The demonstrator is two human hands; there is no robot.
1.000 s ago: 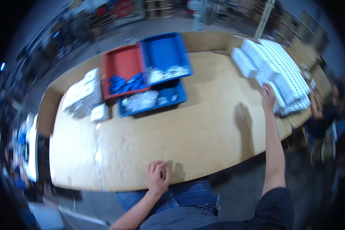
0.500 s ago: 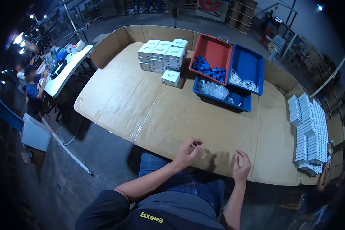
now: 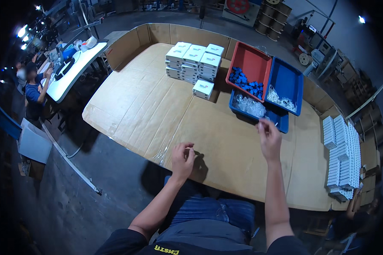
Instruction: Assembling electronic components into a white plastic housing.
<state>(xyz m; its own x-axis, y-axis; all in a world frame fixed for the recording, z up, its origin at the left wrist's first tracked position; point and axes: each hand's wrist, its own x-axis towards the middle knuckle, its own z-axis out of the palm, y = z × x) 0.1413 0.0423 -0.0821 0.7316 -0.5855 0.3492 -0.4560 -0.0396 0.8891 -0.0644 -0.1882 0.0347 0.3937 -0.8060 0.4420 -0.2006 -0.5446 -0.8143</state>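
Observation:
My right hand (image 3: 270, 140) is stretched forward over the cardboard-covered table, with its fingertips at the near edge of the lower blue tray (image 3: 241, 114). Its fingers are loosely bent and slightly blurred, and I see nothing held in them. Clear plastic pieces (image 3: 251, 106) lie heaped in that tray. Above the table's front edge hovers my left hand (image 3: 183, 160), fingers curled but apart, holding nothing visible. Partly over the lower tray sit a red tray (image 3: 253, 59) with blue parts (image 3: 246, 84) and another blue tray (image 3: 287, 76) with white parts (image 3: 281, 98).
White boxes (image 3: 193, 57) are stacked at the far middle, with a single box (image 3: 203, 89) in front. Rows of white units (image 3: 344, 155) stand at the right end. A raised cardboard wall (image 3: 157, 34) borders the far side. A person (image 3: 35, 87) sits at a white table (image 3: 74, 70) on the left.
My right hand has reached forward to the lower blue tray. My left hand has shifted left, farther from the right. The view has turned slightly.

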